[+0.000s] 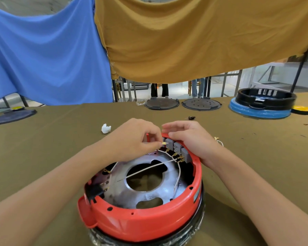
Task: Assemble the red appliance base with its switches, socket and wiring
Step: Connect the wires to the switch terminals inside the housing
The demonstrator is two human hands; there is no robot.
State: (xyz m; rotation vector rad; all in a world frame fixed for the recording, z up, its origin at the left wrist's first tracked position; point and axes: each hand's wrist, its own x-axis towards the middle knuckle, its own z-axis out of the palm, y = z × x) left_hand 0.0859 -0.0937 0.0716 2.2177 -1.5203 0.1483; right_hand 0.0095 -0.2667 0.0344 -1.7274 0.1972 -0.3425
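red plastic forms the round appliance base [149, 222], which sits open side up on the olive-covered table [60, 148] close to the person, resting on a dark ring wrapped in clear film [194, 233]. inside it lies a silver metal plate [149, 194] with a large round hole in the middle. a row of grey switches [176, 148] lines the far inner wall, with brass terminals [178, 157] just below them and white wires [149, 168] running across the plate. a black socket [94, 191] sits at the left inner wall near the red handle tab.

the left hand [133, 139] reaches over the far rim and pinches a small brass connector [164, 143] between thumb and forefinger, right beside the leftmost switch. the right hand [188, 137] rests on the far right rim of the base, fingers curved over the edge just above the switches, steadying it; whether it truly grips the rim i cannot tell.

farther off on the table are a white crumpled piece [106, 128], two dark round plates [182, 103], a black housing on a blue ring [261, 103], a yellow disc [302, 109] and a loose wire [219, 141] beside the right wrist. blue cloth [46, 55] and mustard cloth [185, 36] hang behind
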